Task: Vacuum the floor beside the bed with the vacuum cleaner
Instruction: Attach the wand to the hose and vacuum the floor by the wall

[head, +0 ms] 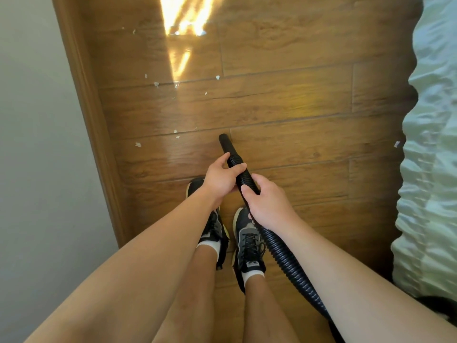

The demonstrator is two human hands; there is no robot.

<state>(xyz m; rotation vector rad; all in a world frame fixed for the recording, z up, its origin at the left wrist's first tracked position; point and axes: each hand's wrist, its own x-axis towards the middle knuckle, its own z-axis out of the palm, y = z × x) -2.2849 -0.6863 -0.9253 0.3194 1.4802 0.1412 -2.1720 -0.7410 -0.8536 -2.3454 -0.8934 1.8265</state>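
Two hands, left hand point(220, 179) and right hand point(265, 203), around one black hose point(282, 253).

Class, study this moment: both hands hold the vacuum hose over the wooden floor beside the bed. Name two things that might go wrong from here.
1. The hose trails past the right shoe; a step back might snag it.
2. White scraps lie scattered toward the baseboard, and one sits by the bedding; the narrow nozzle could easily miss some.

Both hands point(220, 178) grip the hose point(243, 179) (nozzle point(225, 143) floorward).
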